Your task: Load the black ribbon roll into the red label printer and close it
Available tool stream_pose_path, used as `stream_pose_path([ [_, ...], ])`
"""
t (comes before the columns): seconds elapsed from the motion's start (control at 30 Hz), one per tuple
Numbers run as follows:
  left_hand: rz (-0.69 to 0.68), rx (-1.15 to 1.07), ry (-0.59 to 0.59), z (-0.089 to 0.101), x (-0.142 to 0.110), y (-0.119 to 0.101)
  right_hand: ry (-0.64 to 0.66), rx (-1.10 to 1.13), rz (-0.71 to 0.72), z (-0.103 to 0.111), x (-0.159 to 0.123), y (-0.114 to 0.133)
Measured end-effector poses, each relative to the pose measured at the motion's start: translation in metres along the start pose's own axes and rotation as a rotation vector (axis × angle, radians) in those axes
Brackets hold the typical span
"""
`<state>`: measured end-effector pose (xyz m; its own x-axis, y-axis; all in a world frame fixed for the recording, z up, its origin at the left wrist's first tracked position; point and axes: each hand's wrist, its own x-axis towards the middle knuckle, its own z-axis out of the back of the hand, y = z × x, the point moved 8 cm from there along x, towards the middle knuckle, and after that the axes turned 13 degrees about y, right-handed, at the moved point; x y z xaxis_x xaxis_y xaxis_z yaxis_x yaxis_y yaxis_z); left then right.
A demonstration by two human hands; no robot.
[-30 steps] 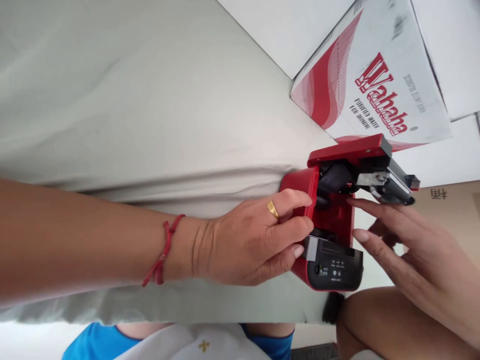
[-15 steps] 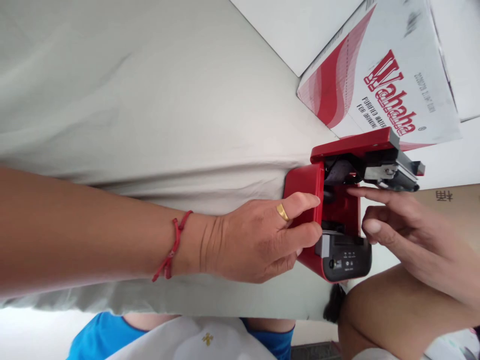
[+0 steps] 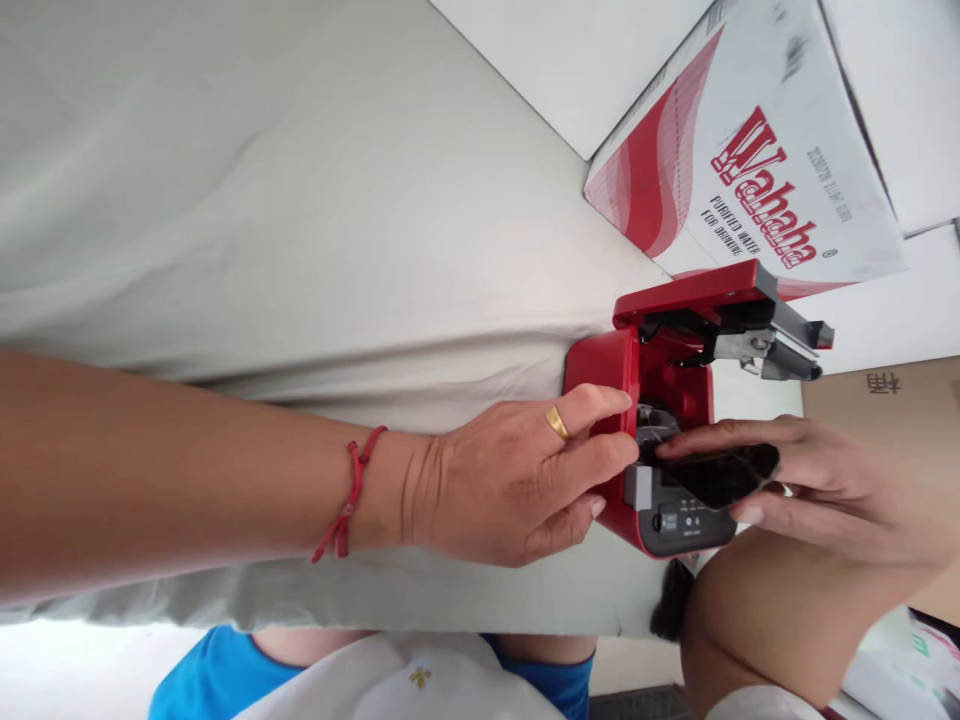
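A small red label printer [image 3: 596,365] stands on the cloth-covered surface. Its lid [image 3: 694,292] is raised, showing a black and metal roller mechanism. My left hand [image 3: 517,480], with a gold ring and a red cord bracelet, grips the printer's side; two fingertips rest over the rim. From the right, my right hand [image 3: 810,480] reaches over the front panel. A dark glossy piece [image 3: 731,475] lies between its upper finger and thumb, partly hidden; I cannot make out its kind. A grey part [image 3: 652,425] shows inside the printer beside the fingertip.
Beyond the printer stands a white and red water carton [image 3: 810,130], close to the raised lid. A brown cardboard box [image 3: 892,420] is behind my right hand. The grey-green cloth [image 3: 337,220] has folds left of the printer. A small black object [image 3: 671,600] is at its near edge.
My right hand has moved down from the inner wall to the front part of the opening, and a dark glossy piece now shows in its fingers. My left hand stays on the printer.
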<state>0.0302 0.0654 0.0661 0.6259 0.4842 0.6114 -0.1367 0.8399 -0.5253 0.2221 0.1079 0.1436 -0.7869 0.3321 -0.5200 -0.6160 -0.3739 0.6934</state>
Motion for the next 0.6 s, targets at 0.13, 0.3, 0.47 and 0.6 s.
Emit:
stream_pose_path([
  [0.13, -0.049, -0.051, -0.025, 0.004, 0.001, -0.003, 0.005, -0.107, -0.02, -0.001, -0.009, 0.009],
  [0.3, -0.133, -0.014, -0.033, 0.006, 0.001, -0.013, -0.041, -0.297, -0.117, -0.02, -0.032, 0.02],
  [0.47, -0.214, -0.009, 0.015, 0.006, -0.001, -0.021, -0.044, -0.413, -0.263, -0.045, -0.046, 0.029],
  [0.6, -0.265, 0.038, 0.117, 0.002, -0.002, -0.027, -0.111, -0.532, -0.289, -0.052, -0.043, 0.039],
])
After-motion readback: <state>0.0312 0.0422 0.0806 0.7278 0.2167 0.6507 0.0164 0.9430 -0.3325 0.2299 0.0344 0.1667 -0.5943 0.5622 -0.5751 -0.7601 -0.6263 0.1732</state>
